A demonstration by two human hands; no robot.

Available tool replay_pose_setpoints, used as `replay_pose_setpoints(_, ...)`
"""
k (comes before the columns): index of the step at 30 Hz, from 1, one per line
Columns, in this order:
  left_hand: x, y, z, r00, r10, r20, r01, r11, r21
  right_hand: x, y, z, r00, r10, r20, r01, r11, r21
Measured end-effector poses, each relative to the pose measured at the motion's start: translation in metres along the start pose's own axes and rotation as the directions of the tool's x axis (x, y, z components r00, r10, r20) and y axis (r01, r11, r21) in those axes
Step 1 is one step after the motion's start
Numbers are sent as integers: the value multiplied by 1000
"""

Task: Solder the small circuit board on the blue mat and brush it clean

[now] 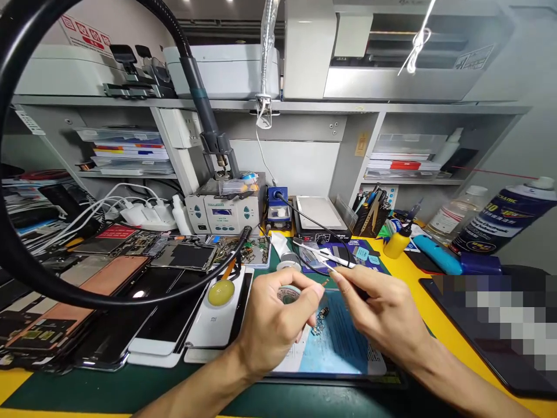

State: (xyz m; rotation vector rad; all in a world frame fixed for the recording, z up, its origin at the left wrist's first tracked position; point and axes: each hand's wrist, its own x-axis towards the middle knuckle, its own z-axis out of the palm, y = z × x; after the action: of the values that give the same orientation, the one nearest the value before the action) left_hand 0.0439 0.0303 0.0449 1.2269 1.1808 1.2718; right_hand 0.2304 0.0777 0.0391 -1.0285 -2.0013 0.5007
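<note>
My left hand (278, 313) is closed around a small round spool (287, 294) with a printed label, which looks like desoldering braid. A short copper-coloured end (325, 283) shows just beyond its fingertips. My right hand (378, 302) pinches thin metal tweezers (327, 267), their tips pointing away to the left; fingers hide most of them. Below and between both hands, a small circuit board (321, 321) with shiny parts lies on a blue and white printed pad (339, 354).
A looping black hose (130, 302) crosses the left side over phones and phone parts. Behind stand a hot-air station (224, 212), a small blue soldering station (278, 209) and a heating plate (322, 212). At right are a yellow bottle (397, 242), a spray can (505, 215) and a dark tablet-like slab (452, 325).
</note>
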Motion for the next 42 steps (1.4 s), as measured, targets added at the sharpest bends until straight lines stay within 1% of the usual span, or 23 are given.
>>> replay_pose_setpoints(1, 0, 0, -1, 1000, 1, -6, -1, 1000, -8, 2, 0, -2, 998, 36, 52, -35, 999, -8)
replay_pose_setpoints(3, 0, -2, -3, 1000, 6, -22, -7, 1000, -23, 7, -2, -9, 978, 144, 152, -153, 987, 49)
replay_pose_setpoints(4, 1, -3, -4, 1000, 10, -30, -11, 999, -30, 9, -3, -12, 967, 181, 181, -197, 977, 77)
replay_pose_setpoints(6, 4, -4, -7, 999, 14, -49, -16, 999, -37, 12, -5, -16, 965, 195, 176, -212, 973, 87)
replay_pose_setpoints(8, 8, -5, -10, 998, 16, -65, -19, 999, -45, 12, -5, -17, 979, 142, 144, -149, 988, 43)
replay_pose_setpoints(10, 11, -5, -13, 997, 18, -71, -22, 998, -53, 10, -5, -15, 991, 60, 123, -59, 998, -16)
replay_pose_setpoints(13, 16, -5, -17, 998, 24, -62, -27, 999, -40, 7, -2, -11, 991, -32, 129, 43, 996, -78)
replay_pose_setpoints(15, 17, -4, -19, 997, 39, -64, -39, 999, 3, 4, 1, -8, 989, -79, 125, 94, 989, -113)
replay_pose_setpoints(17, 18, -2, -21, 994, 75, -79, -69, 994, 80, 2, 5, -6, 982, -154, 110, 169, 974, -148)
replay_pose_setpoints(19, 19, 0, -22, 985, 142, -94, -123, 976, 181, 0, 10, -4, 960, -263, 95, 277, 938, -210)
replay_pose_setpoints(22, 18, 0, -21, 965, 253, -71, -216, 919, 331, -2, 15, 2, 894, -436, 101, 440, 816, -375)
replay_pose_setpoints(24, 17, -3, -19, 951, 306, -33, -266, 871, 414, -3, 16, 6, 853, -508, 118, 498, 726, -473)
replay_pose_setpoints(25, 17, -4, -19, 944, 329, -13, -288, 845, 451, -3, 16, 7, 840, -528, 127, 513, 695, -503)
replay_pose_setpoints(27, 16, -8, -17, 928, 371, 26, -331, 790, 516, -4, 16, 9, 827, -543, 142, 526, 662, -534)
replay_pose_setpoints(29, 16, -9, -17, 913, 402, 68, -368, 742, 560, -4, 15, 9, 827, -539, 159, 529, 652, -543)
replay_pose_setpoints(31, 16, -9, -17, 903, 417, 103, -395, 711, 582, -5, 15, 9, 830, -532, 167, 527, 650, -548)
replay_pose_setpoints(33, 15, -7, -17, 898, 422, 124, -408, 697, 589, -5, 14, 9, 828, -534, 171, 530, 647, -548)
replay_pose_setpoints(35, 15, -6, -17, 901, 415, 129, -407, 705, 581, -5, 14, 9, 828, -532, 174, 532, 651, -542)
replay_pose_setpoints(37, 16, -5, -18, 909, 401, 116, -394, 731, 557, -5, 13, 9, 834, -523, 174, 526, 662, -533)
replay_pose_setpoints(42, 23, 0, -25, 921, 390, 14, -352, 812, 466, -2, 20, 5, 852, -493, 176, 508, 698, -504)
